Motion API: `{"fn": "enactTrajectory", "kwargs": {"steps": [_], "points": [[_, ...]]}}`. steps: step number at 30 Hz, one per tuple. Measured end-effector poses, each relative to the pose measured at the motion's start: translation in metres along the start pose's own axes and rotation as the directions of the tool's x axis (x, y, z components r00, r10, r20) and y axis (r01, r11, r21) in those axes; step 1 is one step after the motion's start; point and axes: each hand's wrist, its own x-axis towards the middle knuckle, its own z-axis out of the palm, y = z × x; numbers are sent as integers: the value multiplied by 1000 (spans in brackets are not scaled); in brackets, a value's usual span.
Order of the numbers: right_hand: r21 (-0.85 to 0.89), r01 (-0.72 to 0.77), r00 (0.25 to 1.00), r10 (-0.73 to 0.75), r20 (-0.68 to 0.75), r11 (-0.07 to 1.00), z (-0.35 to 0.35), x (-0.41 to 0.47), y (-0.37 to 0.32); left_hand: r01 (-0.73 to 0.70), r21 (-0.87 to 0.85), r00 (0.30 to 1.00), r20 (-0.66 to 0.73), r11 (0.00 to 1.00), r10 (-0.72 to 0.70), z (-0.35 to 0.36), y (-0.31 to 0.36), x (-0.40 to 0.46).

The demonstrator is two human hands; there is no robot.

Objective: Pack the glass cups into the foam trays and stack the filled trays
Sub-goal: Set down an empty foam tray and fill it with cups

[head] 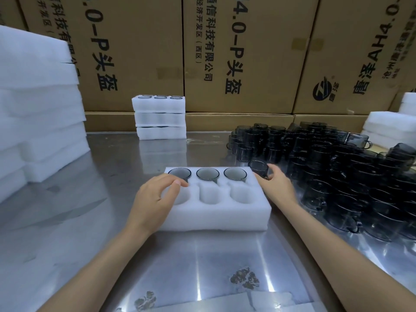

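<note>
Bare steel table (94, 255) fronts the foam tray (216, 218); left hand (155, 199) rests open, right hand (278, 184) grips a cup (258, 168).

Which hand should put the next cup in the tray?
Probably the right hand: it already grips a dark glass cup beside the foam tray, next to the cup pile. The left hand rests on the tray, steadying it near three empty near-row pockets.

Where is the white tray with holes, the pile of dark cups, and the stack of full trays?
foam tray (216, 218): head view, front wall.
pile of cups (342, 167): head view, middle.
stack of trays (160, 119): head view, middle tray's side.
</note>
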Motion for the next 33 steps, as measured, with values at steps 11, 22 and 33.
{"fn": "enactTrajectory", "kwargs": {"steps": [11,22,33], "points": [[533,122,963,30,-267,837,-28,-19,-39,73,-347,994,-48,935,-95,-2,5,1],[398,118,978,-176,113,910,14,-85,-142,-188,-95,982,-39,978,185,-5,9,0],[591,114,846,-390,364,799,26,-95,-140,24,-273,998,-46,962,-38,-19,-7,12]]}}
